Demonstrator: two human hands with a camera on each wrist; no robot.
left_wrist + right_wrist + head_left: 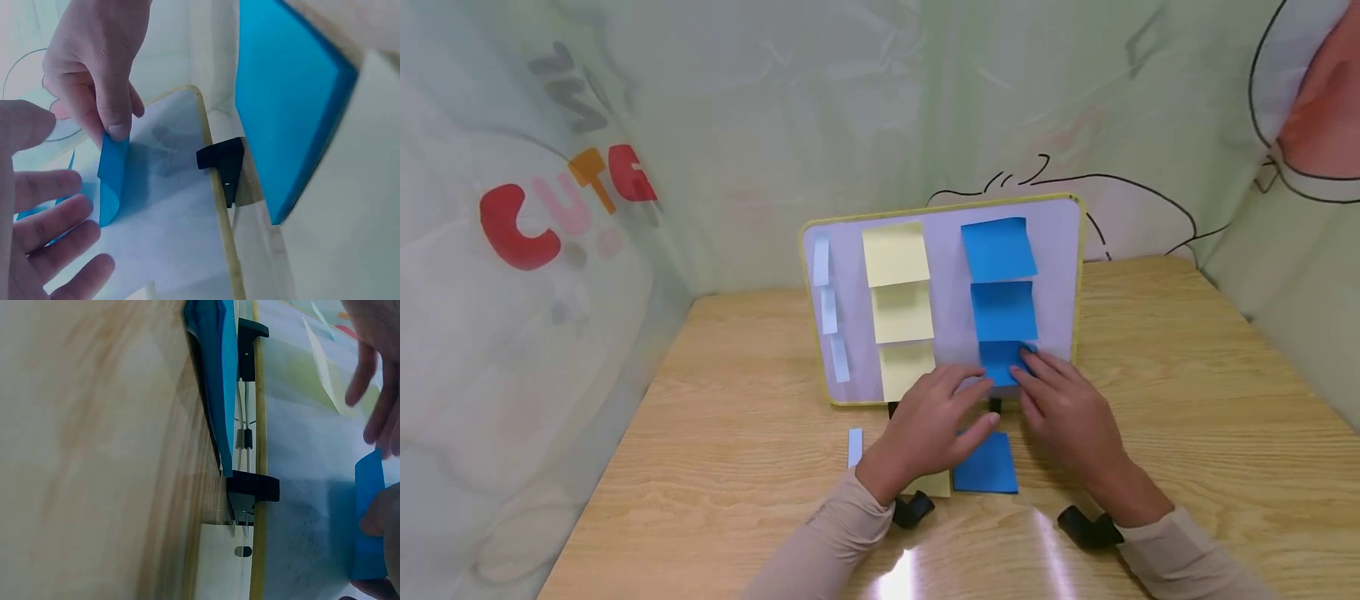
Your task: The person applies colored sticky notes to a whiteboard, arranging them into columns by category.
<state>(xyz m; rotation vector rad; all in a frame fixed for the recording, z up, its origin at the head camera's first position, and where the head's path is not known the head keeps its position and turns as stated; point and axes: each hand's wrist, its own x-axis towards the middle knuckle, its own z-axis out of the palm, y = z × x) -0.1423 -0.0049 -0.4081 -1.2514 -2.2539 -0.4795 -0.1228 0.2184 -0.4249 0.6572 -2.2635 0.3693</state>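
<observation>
A small whiteboard [950, 292] with a yellow frame leans upright on the table. My right hand [1067, 408] pinches the lowest blue sticky note [998, 364] by its free edge; in the left wrist view the thumb lies on the note [114, 178], which curls away from the board. My left hand [932, 421] hovers to the left of this note, fingers spread and loosely bent, holding nothing. Above it are two more blue notes [1003, 311]. A column of yellow sticky notes [902, 312] runs down the middle, and narrow pale-blue strips [829, 311] line the left side.
Before the board lie a blue sticky-note pad [987, 467], a yellow pad [934, 485] partly behind my left arm, and a pale-blue strip pad [855, 446]. Black stand feet [253, 486] hold the board's lower edge. A printed curtain [760, 125] hangs behind the table [715, 433].
</observation>
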